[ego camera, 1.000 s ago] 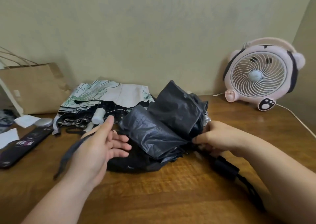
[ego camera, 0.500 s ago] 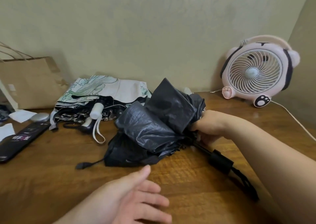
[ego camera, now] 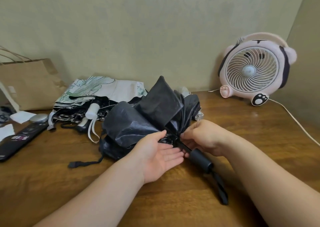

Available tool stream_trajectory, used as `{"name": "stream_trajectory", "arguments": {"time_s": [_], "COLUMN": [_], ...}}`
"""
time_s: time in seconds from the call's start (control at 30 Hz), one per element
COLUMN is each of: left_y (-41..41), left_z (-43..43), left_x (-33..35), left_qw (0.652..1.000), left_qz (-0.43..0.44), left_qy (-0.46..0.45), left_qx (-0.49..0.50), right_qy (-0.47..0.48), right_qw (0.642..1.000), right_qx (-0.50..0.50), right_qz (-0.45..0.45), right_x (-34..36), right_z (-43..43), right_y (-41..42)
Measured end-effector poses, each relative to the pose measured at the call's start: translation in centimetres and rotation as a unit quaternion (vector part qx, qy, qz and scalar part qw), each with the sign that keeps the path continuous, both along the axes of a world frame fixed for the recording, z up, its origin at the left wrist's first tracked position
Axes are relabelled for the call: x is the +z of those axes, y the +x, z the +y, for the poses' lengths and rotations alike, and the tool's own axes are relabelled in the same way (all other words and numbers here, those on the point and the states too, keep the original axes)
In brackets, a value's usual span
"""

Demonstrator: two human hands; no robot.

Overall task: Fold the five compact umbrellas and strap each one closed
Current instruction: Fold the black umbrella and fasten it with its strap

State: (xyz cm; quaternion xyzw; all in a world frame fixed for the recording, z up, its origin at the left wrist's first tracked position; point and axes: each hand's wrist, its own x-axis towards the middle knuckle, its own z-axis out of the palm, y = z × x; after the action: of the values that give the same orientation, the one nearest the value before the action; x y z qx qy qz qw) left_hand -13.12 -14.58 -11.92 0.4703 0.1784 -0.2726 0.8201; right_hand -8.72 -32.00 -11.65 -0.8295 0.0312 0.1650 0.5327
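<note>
Our left grip (ego camera: 161, 155) has come back, wide open, beside the umbrella (ego camera: 143, 121) in the middle of the desk (ego camera: 259, 133). Our right grip (ego camera: 202, 136) pinches its cloth. Folding can go on; the strap (ego camera: 81, 163) lies loose.

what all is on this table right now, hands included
black umbrella: one, black, table centre, half folded, handle toward the camera
patterned umbrellas: a pile, count unclear, white-green and black-white, behind it on the left
paper bag: one, brown, far left by the wall
fan: one, pink and white, back right
cable: one, white, from the fan toward the right edge
flat case: one, black with pink lettering, left edge
silver cap: one, silver, by the case's far end
paper scraps: two, white, far left
table: one, brown wood
left hand: open, palm up beside the umbrella's shaft
right hand: pinching the umbrella near its shaft
</note>
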Motion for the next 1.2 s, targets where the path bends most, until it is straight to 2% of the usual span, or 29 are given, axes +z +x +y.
{"name": "stream_trajectory", "arguments": {"time_s": [0.17, 0.27, 0.4, 0.5, 0.6, 0.7, 0.8, 0.97, 1.07, 1.2], "left_y": [-0.2, -0.3, -0.4, 0.3, 0.9, 1.0, 0.9, 0.2, -0.3, 0.0], "left_z": [0.3, 0.2, 0.3, 0.7, 1.0, 1.5, 1.9, 2.5, 2.6, 3.1], "left_x": [-0.5, -0.9, -0.9, -1.1, -1.4, -1.5, -1.4, -1.1, -1.3, 0.1], "left_qw": [0.999, 0.997, 0.999, 0.999, 0.996, 0.990, 0.991, 0.993, 0.996, 0.996], "left_qz": [0.001, 0.008, 0.030, 0.030, 0.039, 0.068, 0.070, 0.067, 0.055, -0.067], "left_qy": [-0.038, -0.070, -0.030, -0.001, -0.059, -0.101, -0.104, -0.082, -0.042, 0.005], "left_qx": [0.008, 0.010, -0.008, 0.009, 0.055, 0.068, 0.055, 0.055, 0.060, 0.053], "right_qy": [-0.051, -0.071, -0.051, -0.017, 0.062, 0.173, 0.247, 0.251, 0.222, 0.203], "right_qw": [0.992, 0.985, 0.981, 0.982, 0.990, 0.980, 0.962, 0.948, 0.960, 0.975], "right_qx": [0.037, 0.081, 0.087, 0.106, -0.002, -0.096, -0.051, 0.028, 0.066, 0.093], "right_qz": [-0.107, -0.131, -0.167, -0.155, -0.125, -0.018, 0.108, 0.196, 0.155, 0.005], "right_x": [0.9, 0.8, 0.3, 0.6, 0.1, -0.3, -0.5, -0.1, 0.6, 3.0], "right_z": [1.2, 2.4, 3.6, 3.1, 0.8, -0.9, -0.6, 1.8, 2.9, 3.6], "right_y": [-2.5, -4.3, -6.2, -7.4, -7.0, -4.8, -3.3, -1.3, -0.8, -1.2]}}
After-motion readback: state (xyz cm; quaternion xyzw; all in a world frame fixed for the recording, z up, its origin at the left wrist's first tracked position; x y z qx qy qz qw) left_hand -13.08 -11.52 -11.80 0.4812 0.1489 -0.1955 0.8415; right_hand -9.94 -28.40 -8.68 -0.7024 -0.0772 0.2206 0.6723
